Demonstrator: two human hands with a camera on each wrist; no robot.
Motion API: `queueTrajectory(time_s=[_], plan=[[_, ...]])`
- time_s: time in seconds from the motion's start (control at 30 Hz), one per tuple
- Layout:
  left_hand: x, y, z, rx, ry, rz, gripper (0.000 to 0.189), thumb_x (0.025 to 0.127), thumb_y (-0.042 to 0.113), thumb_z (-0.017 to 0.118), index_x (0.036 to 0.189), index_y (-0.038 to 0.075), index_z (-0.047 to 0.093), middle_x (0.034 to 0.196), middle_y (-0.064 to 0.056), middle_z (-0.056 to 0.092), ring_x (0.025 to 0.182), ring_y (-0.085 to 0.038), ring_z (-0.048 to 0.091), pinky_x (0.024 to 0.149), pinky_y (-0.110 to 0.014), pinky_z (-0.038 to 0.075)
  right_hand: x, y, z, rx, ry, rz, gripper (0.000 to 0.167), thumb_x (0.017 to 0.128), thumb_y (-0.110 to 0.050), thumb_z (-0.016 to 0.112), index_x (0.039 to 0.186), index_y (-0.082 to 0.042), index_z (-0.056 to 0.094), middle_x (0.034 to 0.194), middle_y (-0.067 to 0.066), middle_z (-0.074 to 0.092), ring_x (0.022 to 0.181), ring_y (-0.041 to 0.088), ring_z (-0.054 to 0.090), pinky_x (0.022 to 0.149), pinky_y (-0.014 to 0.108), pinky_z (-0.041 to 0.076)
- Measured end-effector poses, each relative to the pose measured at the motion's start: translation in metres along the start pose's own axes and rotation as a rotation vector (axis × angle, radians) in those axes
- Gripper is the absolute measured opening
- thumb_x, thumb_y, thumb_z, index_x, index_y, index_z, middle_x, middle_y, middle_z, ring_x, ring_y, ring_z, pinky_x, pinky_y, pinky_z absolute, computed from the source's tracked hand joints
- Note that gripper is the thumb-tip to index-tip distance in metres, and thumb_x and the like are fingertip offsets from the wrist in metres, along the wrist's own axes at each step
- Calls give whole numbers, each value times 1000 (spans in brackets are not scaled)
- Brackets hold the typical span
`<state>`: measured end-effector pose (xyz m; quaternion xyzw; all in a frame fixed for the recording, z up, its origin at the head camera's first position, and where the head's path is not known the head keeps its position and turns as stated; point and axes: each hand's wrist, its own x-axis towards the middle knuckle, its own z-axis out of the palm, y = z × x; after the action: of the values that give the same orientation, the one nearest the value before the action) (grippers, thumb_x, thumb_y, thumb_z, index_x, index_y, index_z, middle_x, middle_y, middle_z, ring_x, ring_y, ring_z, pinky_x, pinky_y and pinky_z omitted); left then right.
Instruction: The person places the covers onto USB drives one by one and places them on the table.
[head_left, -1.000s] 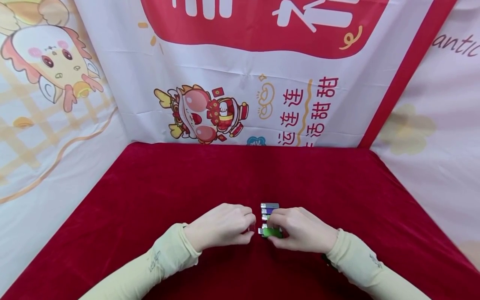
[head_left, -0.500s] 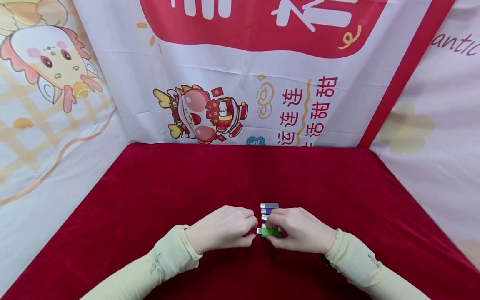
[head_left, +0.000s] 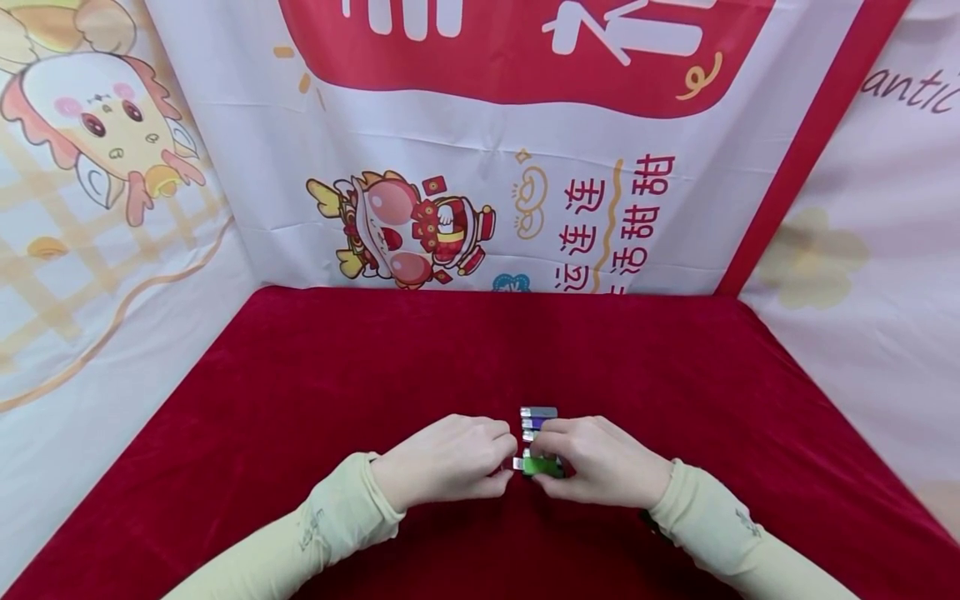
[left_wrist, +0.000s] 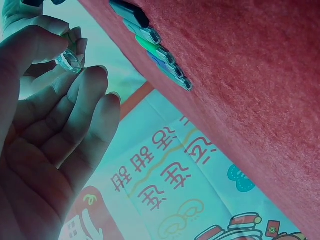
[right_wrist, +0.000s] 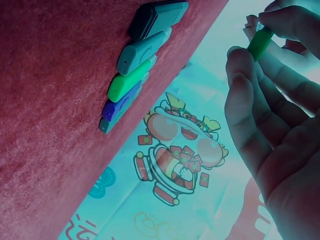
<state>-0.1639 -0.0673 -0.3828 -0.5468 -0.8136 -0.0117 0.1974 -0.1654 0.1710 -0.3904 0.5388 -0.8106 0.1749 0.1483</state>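
Note:
My right hand pinches a green USB flash drive between thumb and fingers, its pale metal-looking end pointing left. Facing it, my left hand has thumb and fingertips drawn together at that end, pinching a small clear cap. Whether the cap touches the drive cannot be told. In the right wrist view the held green drive is raised above the cloth. Beyond it lies a row of drives: a dark one, a grey-teal one, a bright green one, a purple one and a grey one.
A red velvet cloth covers the table. Printed white fabric hangs behind it, with more fabric at the left and right sides. A small dark object shows beneath my right sleeve. In the head view my right fingers partly cover the row.
My left hand has moved slightly right, closing the gap to the green drive's end. The drive has shifted a little left, then stayed nearly still. The row has not moved.

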Motion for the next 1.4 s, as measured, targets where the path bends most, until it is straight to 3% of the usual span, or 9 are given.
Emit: queueTrajectory(time_s=[0.37, 0.77, 1.0, 1.4], plan=[[0, 1, -1, 14, -9, 0, 14, 88, 24, 67, 79, 15, 59, 69, 6, 46, 57, -5, 38, 50, -17, 35, 1, 0, -2, -31, 34, -54, 13, 77, -13, 78, 89, -15, 74, 77, -8, 52, 60, -3, 41, 54, 7, 34], [0, 2, 0, 52, 34, -2, 14, 89, 24, 63, 79, 15, 58, 70, 5, 46, 57, -5, 38, 50, -17, 35, 1, 0, -2, 0, 44, -59, 15, 77, -11, 77, 92, -13, 74, 81, -8, 53, 60, 2, 49, 57, 7, 37], [1, 2, -1, 48, 71, -29, 16, 90, 25, 62, 77, 14, 58, 70, 5, 47, 56, -6, 39, 49, -17, 36, 1, 0, -3, 27, 46, -57, 15, 79, -10, 78, 94, -12, 74, 87, -6, 56, 65, 4, 53, 63, 9, 41], [1, 1, -2, 55, 46, -59, 17, 92, 26, 62, 78, 16, 62, 71, 6, 49, 56, -5, 41, 49, -17, 37, 1, 3, -4, 97, 26, -25, 27, 78, -5, 81, 102, -7, 71, 99, -2, 60, 79, 4, 55, 72, 11, 46]])
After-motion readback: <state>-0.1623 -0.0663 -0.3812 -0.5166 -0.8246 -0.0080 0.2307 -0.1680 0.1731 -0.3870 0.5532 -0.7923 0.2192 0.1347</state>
